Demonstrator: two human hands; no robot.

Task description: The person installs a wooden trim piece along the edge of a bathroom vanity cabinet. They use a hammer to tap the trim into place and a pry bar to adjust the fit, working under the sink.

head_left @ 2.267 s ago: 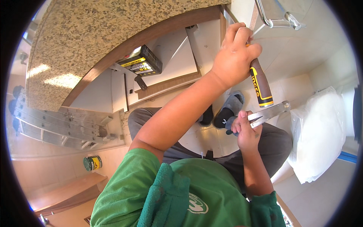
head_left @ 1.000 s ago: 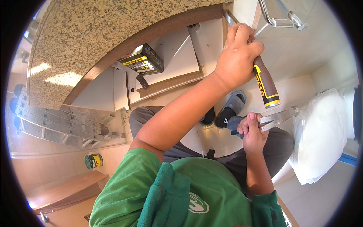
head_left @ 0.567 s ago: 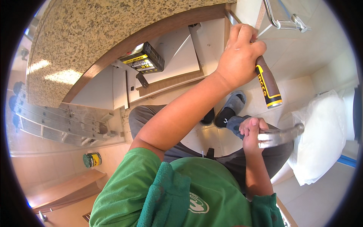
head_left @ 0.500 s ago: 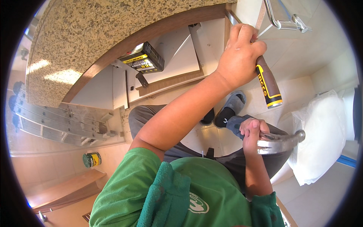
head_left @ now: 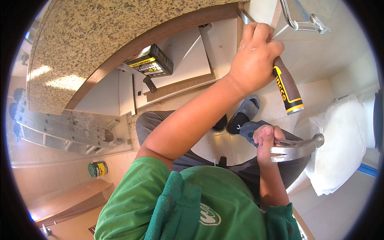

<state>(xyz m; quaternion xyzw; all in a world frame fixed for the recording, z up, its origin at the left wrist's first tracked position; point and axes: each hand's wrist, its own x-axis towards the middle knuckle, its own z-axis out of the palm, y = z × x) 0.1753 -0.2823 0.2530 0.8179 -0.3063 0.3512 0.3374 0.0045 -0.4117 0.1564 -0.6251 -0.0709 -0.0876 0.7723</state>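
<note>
My left hand, reaching up and to the right, is wrapped round a chisel with a brown, black and yellow handle. Its metal blade points up to the wooden edge strip under the speckled stone countertop; my fingers partly hide where the tip meets the wood. Lower down, above my right knee, my right hand grips a claw hammer. The steel head lies to the right of my fist, below the chisel's butt and apart from it. Most of the hammer's handle is hidden.
Under the counter, a black and yellow rectangular tin stands by white panels. A ladder lies at the left near a green can. To my right are a white plastic bag and a chrome bar.
The butt of the chisel has swung slightly to the right, with my left hand shifting a little. The hammer has turned very slightly and stays low in my right hand.
</note>
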